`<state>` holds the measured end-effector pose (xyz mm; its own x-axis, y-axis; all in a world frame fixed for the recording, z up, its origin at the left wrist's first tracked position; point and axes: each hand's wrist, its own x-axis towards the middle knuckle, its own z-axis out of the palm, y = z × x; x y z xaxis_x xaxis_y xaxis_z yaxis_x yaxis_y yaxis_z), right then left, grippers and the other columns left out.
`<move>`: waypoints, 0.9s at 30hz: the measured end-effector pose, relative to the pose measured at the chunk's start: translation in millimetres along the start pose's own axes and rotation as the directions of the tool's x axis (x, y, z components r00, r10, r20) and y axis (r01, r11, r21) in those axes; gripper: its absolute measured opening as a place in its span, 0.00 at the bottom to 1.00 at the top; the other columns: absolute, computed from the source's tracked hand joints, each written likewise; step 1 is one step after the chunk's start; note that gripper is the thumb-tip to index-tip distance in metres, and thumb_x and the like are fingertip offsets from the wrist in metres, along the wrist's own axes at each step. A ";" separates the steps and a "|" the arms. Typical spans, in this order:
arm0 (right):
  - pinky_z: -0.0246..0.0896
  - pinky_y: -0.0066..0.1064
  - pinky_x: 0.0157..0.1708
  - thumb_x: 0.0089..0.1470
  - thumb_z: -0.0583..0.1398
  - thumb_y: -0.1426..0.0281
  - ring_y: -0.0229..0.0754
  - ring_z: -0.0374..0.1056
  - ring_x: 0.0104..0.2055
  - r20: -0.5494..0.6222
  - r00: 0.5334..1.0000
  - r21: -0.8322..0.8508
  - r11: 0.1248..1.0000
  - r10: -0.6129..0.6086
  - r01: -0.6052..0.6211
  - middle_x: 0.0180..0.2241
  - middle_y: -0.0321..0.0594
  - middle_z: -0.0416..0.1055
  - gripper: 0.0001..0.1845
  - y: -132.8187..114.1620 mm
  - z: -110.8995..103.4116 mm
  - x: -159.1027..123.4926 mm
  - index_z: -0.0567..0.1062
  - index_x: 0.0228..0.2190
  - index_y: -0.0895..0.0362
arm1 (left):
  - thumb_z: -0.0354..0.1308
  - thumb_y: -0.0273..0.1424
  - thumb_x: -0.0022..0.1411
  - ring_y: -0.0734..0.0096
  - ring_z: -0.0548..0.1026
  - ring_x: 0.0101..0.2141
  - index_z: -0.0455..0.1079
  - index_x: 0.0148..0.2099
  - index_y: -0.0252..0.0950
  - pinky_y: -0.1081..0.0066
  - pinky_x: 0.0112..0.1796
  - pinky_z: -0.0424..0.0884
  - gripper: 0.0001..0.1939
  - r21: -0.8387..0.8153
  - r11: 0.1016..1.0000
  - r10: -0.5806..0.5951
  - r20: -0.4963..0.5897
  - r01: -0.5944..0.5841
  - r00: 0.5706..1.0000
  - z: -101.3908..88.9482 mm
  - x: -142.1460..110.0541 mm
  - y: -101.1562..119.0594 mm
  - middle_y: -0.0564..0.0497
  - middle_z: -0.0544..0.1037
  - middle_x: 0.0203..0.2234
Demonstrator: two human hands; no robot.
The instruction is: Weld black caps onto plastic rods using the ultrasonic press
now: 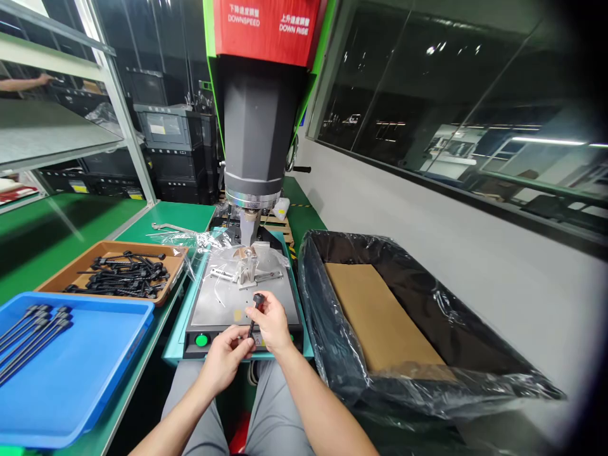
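Between my two hands is a short black rod-like part with a wider head (258,300). My right hand (274,322) pinches it just under the head, which points up. Lower down, the fingers of my left hand (227,356) close round its bottom end. Both hands are over the front edge of a welding-press base (218,310). Behind them a small metal fixture (247,272) sits on the plate, under the press's metal horn (249,228). Clear plastic film and thin white strips lie around the fixture.
An orange-brown tray (57,280) of jumbled black parts stands left, behind a blue tray (107,354) with long black rods in rows. To the right is a bin lined with black plastic (327,342), cardboard inside. A green button (202,341) is on the base's front.
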<state>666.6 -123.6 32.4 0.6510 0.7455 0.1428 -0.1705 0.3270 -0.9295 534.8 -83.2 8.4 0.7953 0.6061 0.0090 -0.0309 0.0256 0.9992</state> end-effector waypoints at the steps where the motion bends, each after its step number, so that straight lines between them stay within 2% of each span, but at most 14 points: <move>1: 0.62 0.28 0.29 0.38 0.68 0.70 0.36 0.63 0.27 0.012 1.000 -0.007 1.000 0.004 -0.003 0.27 0.31 0.66 0.19 1.6 2.6 0.6 0.71 0.35 0.54 | 0.59 0.40 0.58 0.65 0.74 0.31 0.75 0.43 0.37 0.67 0.34 0.72 0.15 0.023 1.000 -0.007 0.006 0.006 1.000 -1.0 -0.5 2.3 0.48 0.76 0.33; 6: 0.61 0.28 0.30 0.39 0.69 0.69 0.37 0.63 0.29 0.069 0.996 0.021 0.998 0.050 -0.051 0.29 0.32 0.67 0.22 8.7 14.8 4.4 0.70 0.38 0.54 | 0.58 0.40 0.58 0.65 0.73 0.31 0.74 0.39 0.34 0.68 0.34 0.69 0.14 0.091 0.996 -0.022 -0.026 0.024 0.999 -8.8 -6.5 19.3 0.47 0.77 0.30; 9: 0.59 0.26 0.27 0.41 0.69 0.66 0.36 0.64 0.30 0.134 0.986 0.078 0.991 0.100 -0.112 0.30 0.33 0.67 0.27 13.2 16.1 3.9 0.69 0.44 0.54 | 0.57 0.40 0.59 0.67 0.72 0.30 0.73 0.38 0.33 0.69 0.33 0.68 0.14 0.164 0.986 -0.008 -0.101 0.025 0.995 -26.5 -13.9 30.3 0.49 0.76 0.27; 12: 0.54 0.24 0.22 0.43 0.69 0.61 0.33 0.61 0.26 0.156 0.972 0.097 0.977 0.176 -0.192 0.29 0.32 0.66 0.27 21.1 11.8 1.4 0.69 0.44 0.54 | 0.57 0.40 0.58 0.67 0.73 0.29 0.73 0.39 0.33 0.69 0.33 0.69 0.15 0.247 0.968 0.020 -0.235 0.040 0.972 -64.9 -19.9 41.5 0.49 0.76 0.27; 15: 0.54 0.23 0.22 0.45 0.68 0.59 0.32 0.61 0.25 0.169 0.955 0.054 0.965 0.245 -0.257 0.28 0.33 0.66 0.24 32.0 5.3 -2.1 0.70 0.42 0.56 | 0.57 0.40 0.57 0.64 0.75 0.30 0.73 0.42 0.33 0.68 0.33 0.70 0.17 0.382 0.915 0.049 -0.433 0.133 0.900 -121.5 -20.4 55.7 0.49 0.78 0.29; 18: 0.55 0.23 0.23 0.47 0.67 0.58 0.33 0.61 0.25 0.204 0.939 0.029 0.958 0.275 -0.287 0.27 0.33 0.66 0.24 41.6 -0.6 -6.7 0.70 0.41 0.57 | 0.56 0.36 0.58 0.64 0.76 0.31 0.73 0.43 0.33 0.68 0.35 0.71 0.14 0.582 0.736 0.091 -0.592 0.347 0.800 -179.9 -12.6 73.9 0.49 0.79 0.30; 20: 0.55 0.23 0.23 0.47 0.67 0.57 0.33 0.61 0.25 0.219 0.934 0.029 0.955 0.284 -0.297 0.26 0.33 0.66 0.24 45.5 -4.7 -9.7 0.70 0.42 0.57 | 0.57 0.34 0.59 0.64 0.76 0.34 0.73 0.43 0.33 0.67 0.38 0.71 0.12 0.623 0.660 0.120 -0.640 0.421 0.759 -209.6 -3.0 86.0 0.47 0.79 0.33; 23: 0.56 0.24 0.24 0.48 0.67 0.56 0.33 0.60 0.26 0.201 0.933 0.011 0.952 0.298 -0.306 0.26 0.33 0.66 0.24 47.8 -13.6 -13.4 0.70 0.42 0.57 | 0.58 0.35 0.62 0.63 0.75 0.40 0.70 0.47 0.32 0.61 0.42 0.72 0.15 0.647 0.619 0.152 -0.655 0.446 0.740 -233.5 12.7 99.8 0.45 0.75 0.41; 27: 0.56 0.24 0.24 0.47 0.66 0.54 0.35 0.60 0.26 0.127 0.937 -0.049 0.945 0.326 -0.323 0.25 0.32 0.66 0.25 46.3 -32.8 -19.3 0.70 0.41 0.57 | 0.56 0.37 0.64 0.60 0.73 0.45 0.66 0.53 0.33 0.57 0.43 0.72 0.18 0.673 0.602 0.188 -0.642 0.430 0.743 -238.2 20.5 105.7 0.45 0.71 0.48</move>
<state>670.4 -142.0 -24.5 0.4599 0.8790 -0.1262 -0.3350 0.0401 -0.9414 403.6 121.3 104.9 0.1967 0.9658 0.1692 0.7309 -0.2595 0.6313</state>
